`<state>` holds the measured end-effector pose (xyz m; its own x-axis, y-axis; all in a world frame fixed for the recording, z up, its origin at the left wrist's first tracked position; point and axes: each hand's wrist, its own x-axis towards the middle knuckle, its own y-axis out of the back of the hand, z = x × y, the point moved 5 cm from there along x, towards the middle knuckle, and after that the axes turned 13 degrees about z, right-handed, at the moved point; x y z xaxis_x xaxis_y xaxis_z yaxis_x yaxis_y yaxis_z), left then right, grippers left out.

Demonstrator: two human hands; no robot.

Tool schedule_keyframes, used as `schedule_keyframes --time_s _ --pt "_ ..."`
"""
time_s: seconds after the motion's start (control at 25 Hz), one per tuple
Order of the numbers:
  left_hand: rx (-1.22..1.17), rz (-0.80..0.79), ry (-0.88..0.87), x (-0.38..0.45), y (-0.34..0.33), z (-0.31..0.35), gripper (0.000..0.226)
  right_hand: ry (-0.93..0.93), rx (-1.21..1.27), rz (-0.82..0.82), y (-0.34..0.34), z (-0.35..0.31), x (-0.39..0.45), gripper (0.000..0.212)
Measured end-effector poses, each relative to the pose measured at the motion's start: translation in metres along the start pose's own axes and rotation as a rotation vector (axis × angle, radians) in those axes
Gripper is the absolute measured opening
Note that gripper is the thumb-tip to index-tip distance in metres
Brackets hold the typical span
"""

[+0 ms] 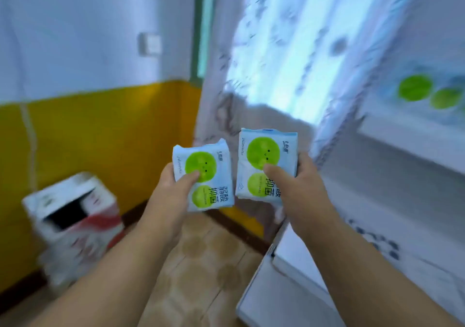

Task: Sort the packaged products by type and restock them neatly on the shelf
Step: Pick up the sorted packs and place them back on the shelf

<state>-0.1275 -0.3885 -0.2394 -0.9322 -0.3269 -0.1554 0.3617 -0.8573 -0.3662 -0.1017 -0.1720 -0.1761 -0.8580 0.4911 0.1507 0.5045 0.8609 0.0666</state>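
Left hand (173, 191) is gripping the left pack (203, 178): thumb lying across the printed face, fingers curled behind. Right hand (294, 183) is clamping the right pack (266, 165) the same way, thumb on the front over the gap between the two green circles.

Both packs are sitting just below frame centre, side by side with a narrow gap, not touching; the right pack is riding slightly higher, toward 12 o'clock. Same print on both, so probably one type.

Handling, judged: soft plastic-wrapped pouches, light, squashy, with a slick film. The wrap is puckering a little under the thumbs. Best hold looks like the present one: flat pinch across the lower half, thumb in front, fingers behind. A corner hold would likely let the pack flop.

Shelf (402, 155) is lying at 3 o'clock, blurred. Stocked packs (425, 92) with similar green circles are showing at 2 o'clock. Carton (73, 216) is standing open on the floor at 8 o'clock.
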Motion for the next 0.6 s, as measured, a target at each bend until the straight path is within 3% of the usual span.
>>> schedule_keyframes --time_s 0.28,0.4,0.52,0.6 --pt "-0.067 -0.427 -0.133 -0.090 -0.202 0.107 0.006 0.277 0.067 0.489 0.175 -0.150 -0.015 0.026" --pt "-0.078 -0.547 -0.202 -0.146 -0.270 0.120 0.023 0.323 0.132 0.653 0.261 -0.171 -0.028 0.030" --pt "-0.131 -0.619 -0.262 -0.198 -0.326 0.118 0.044 0.349 0.136 0.724 0.338 -0.178 -0.030 0.027" --pt "-0.141 -0.667 -0.267 -0.232 -0.366 0.107 0.047 0.335 0.102 0.749 0.390 -0.178 -0.022 0.021"
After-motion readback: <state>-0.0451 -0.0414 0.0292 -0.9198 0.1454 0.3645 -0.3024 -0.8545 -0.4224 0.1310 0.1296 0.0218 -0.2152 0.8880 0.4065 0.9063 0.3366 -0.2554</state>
